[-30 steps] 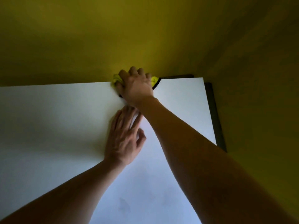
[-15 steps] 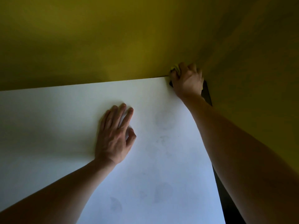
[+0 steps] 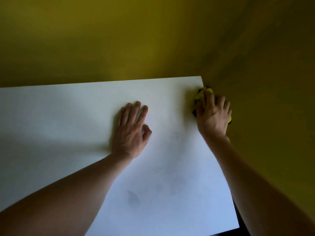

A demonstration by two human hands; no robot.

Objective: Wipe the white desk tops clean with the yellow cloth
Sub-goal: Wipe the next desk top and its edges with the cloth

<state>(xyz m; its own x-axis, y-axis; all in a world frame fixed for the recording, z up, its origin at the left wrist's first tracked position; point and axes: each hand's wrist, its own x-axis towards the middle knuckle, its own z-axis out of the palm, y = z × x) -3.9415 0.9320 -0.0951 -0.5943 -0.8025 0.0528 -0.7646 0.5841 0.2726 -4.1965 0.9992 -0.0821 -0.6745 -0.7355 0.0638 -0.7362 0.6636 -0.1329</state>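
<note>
The white desk top (image 3: 71, 120) fills the lower left of the head view, its far right corner near the wall. My right hand (image 3: 213, 114) lies over the yellow cloth (image 3: 202, 94) at the desk's right edge, just below that corner; its fingers curl over the cloth, and only bits of yellow show at the fingertips and under the palm. My left hand (image 3: 132, 132) rests flat on the desk's middle, fingers straight, thumb tucked slightly. A few faint grey smudges (image 3: 133, 198) mark the near part of the top.
Yellow-green walls (image 3: 153, 40) close in behind and to the right of the desk, meeting at the corner. A dark gap (image 3: 238, 217) runs between the desk's right edge and the right wall.
My right hand slid the cloth from the back edge to the far right corner, then a little down the right edge. The left hand stayed flat on the desk.
</note>
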